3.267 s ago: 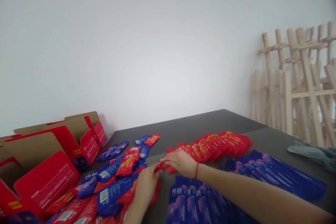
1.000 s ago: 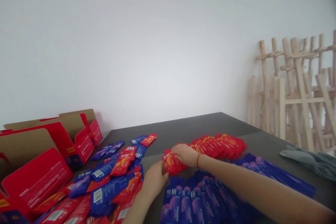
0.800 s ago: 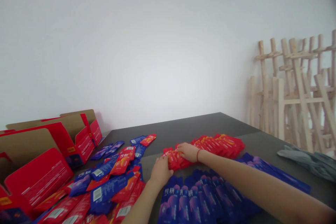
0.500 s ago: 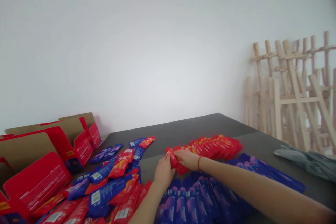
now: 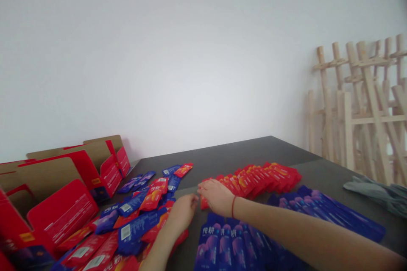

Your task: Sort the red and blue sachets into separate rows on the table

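My right hand (image 5: 218, 195) lies over the left end of a row of overlapping red packets (image 5: 254, 181), its fingers stretched out across the end packet. Just left of it, my left hand (image 5: 184, 211) is over the dark table, fingers loosely bent, with nothing visible in them. That hand is beside a loose heap of mixed packets, where a blue packet (image 5: 136, 228) and a red packet (image 5: 151, 200) show on top. Below my right hand and forearm, blue packets (image 5: 210, 245) lie in overlapping rows, partly hidden by the arm.
Red cardboard boxes (image 5: 63, 205) with raised flaps stand at the left. Grey cloth or gloves (image 5: 378, 192) lie near the right edge of the dark table (image 5: 222, 156). Wooden easel-like frames (image 5: 359, 110) lean against the white wall behind.
My left hand has moved left, away from the red row toward the heap. My right hand's fingers have spread from a grip to lying over the row's end. The view has shifted slightly left.
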Demonstrator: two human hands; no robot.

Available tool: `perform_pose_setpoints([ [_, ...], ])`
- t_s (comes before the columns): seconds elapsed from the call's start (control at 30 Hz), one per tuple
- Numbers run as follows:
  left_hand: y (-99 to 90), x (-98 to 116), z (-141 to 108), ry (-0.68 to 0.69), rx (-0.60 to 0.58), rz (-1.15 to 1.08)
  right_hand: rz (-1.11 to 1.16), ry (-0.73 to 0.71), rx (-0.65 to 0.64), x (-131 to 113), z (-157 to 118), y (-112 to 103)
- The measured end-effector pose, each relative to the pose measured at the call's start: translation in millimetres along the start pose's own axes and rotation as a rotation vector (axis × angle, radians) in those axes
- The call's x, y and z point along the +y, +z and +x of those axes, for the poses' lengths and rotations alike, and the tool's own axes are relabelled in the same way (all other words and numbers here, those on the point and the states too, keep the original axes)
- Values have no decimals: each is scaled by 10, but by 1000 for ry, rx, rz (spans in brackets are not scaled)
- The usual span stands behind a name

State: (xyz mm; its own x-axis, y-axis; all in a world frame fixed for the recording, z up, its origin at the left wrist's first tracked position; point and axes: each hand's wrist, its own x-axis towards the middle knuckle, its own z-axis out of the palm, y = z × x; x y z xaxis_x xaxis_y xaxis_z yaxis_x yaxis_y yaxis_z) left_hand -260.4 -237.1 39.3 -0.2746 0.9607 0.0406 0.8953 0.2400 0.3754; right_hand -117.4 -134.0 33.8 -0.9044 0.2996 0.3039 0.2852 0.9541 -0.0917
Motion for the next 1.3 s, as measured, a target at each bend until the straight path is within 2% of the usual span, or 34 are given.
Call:
perform_pose_setpoints([
  [0.1,-293,-360,-170,-38,94,0,-1,-214,-24,-426,145,99],
  [0.17,-402,-567,-259,-83,140,-14,-19,-303,-56,-692,240,205],
  [0.27,-424,-754,-330,-146,216,-119,-64,-347,-55,-989,339,358],
  [0.37,-385,-774,-353,-158,269,-169,-129,-447,41,-1143,362,460],
  [0.5,-395,-692,-385,-145,281,-123,-162,-571,96,-1175,301,476],
  [0.67,-391,-673,-417,-137,304,-145,-149,-636,155,-1042,121,346],
  [0.8,-325,-595,-418,-62,273,-258,13,-648,212,-876,-65,231],
  [0.87,-311,-521,-435,7,194,-482,205,-567,300,-799,-137,177],
  [0.9,-312,-485,-450,28,146,-613,321,-469,353,-763,-162,151],
  [0.97,-320,-428,-491,43,45,-818,552,-168,425,-693,-190,108],
  [1.03,-315,-398,-527,73,-108,-922,748,165,383,-625,-191,80],
  [1.1,-278,-392,-539,118,-273,-961,870,371,280,-561,-181,60],
  [1.17,-213,-402,-524,132,-358,-950,928,408,197,-513,-176,32],
  [1.3,-95,-434,-484,125,-364,-884,786,238,142,-468,-170,-48],
])
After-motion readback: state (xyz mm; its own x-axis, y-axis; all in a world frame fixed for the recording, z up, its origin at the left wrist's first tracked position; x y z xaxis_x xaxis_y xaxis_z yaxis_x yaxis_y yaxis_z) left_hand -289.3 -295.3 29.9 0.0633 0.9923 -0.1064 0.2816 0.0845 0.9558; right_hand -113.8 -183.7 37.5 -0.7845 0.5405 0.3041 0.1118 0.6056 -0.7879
